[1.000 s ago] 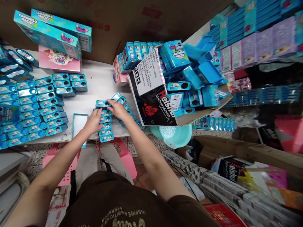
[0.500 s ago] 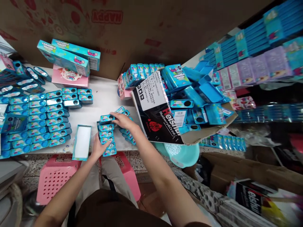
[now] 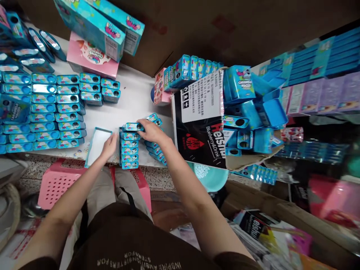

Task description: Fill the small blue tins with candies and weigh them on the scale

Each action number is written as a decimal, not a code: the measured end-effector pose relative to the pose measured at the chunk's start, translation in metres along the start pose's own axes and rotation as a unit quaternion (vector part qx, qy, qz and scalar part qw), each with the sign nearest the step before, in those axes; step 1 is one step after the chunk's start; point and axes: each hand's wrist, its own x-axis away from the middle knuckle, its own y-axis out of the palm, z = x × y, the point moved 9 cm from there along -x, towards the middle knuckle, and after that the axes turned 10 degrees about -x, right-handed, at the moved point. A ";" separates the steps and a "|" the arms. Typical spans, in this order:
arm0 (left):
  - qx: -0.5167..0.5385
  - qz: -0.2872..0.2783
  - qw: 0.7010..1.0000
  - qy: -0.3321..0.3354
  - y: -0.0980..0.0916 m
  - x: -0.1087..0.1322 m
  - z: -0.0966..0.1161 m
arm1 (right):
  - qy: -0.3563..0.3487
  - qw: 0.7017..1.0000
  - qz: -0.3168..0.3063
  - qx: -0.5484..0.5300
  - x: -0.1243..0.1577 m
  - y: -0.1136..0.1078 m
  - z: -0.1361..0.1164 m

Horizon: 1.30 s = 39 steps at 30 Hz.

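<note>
My right hand point(image 3: 152, 131) has its fingers around the end of the top blue tin point(image 3: 132, 126), at the far end of a column of several blue tins point(image 3: 129, 150). Beside the column on the left lies an open tray-like box point(image 3: 98, 144) with a white inside. My left hand point(image 3: 110, 145) is over that box's right edge, apart from the column; its fingers are close together, and what they grip, if anything, is hidden. More tins point(image 3: 160, 152) lean in a slanting row to the right, partly behind my right forearm.
Rows of blue tins point(image 3: 43, 108) cover the left of the table point(image 3: 112, 108). A black and white carton point(image 3: 197, 135) full of blue boxes stands at the right. Pink and blue boxes point(image 3: 92, 56) stand at the back. A pink stool point(image 3: 59, 183) is below the table.
My left hand has left the column of tins and moved to the white-lined box. My right hand stays at the top tin. The view has shifted, with the table now higher in the picture.
</note>
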 end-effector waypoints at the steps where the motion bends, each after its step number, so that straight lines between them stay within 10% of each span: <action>1: -0.024 -0.009 1.000 0.000 -0.003 -0.008 0.002 | -0.002 1.000 -0.005 0.004 -0.002 0.004 -0.004; 15: -0.160 -0.030 0.987 -0.005 -0.005 -0.060 0.021 | -0.033 0.997 -0.057 -0.029 -0.011 0.012 -0.004; 39: -0.141 -0.017 0.990 -0.022 -0.008 -0.054 0.018 | 0.031 0.974 -0.168 0.147 -0.022 0.036 -0.030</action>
